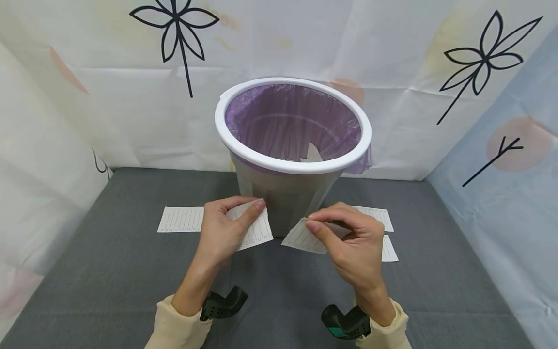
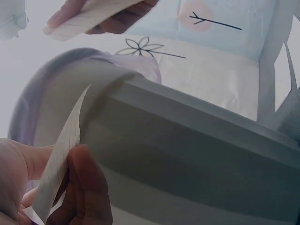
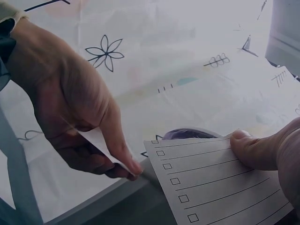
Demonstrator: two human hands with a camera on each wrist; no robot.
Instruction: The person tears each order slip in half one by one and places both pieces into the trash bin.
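Note:
Between thumb and fingers, my left hand (image 1: 223, 227) pinches a piece of lined paper (image 1: 257, 231) printed with small checkboxes. My right hand (image 1: 355, 237) pinches another lined piece of paper (image 1: 302, 237), whose row of boxes shows large in the right wrist view. A gap separates the two pieces, and their facing edges slant. Both hands are low in front of a pale trash bin (image 1: 293, 166) lined with a purple bag (image 1: 283, 121). White paper scraps (image 1: 312, 153) lie inside the bin.
On the grey tabletop (image 1: 126, 271), a lined paper strip (image 1: 180, 220) lies left of the bin. Two more, an upper strip (image 1: 378, 216) and a lower strip (image 1: 389, 249), lie beyond the right hand. Patterned cloth (image 1: 152, 121) stands behind and along the sides.

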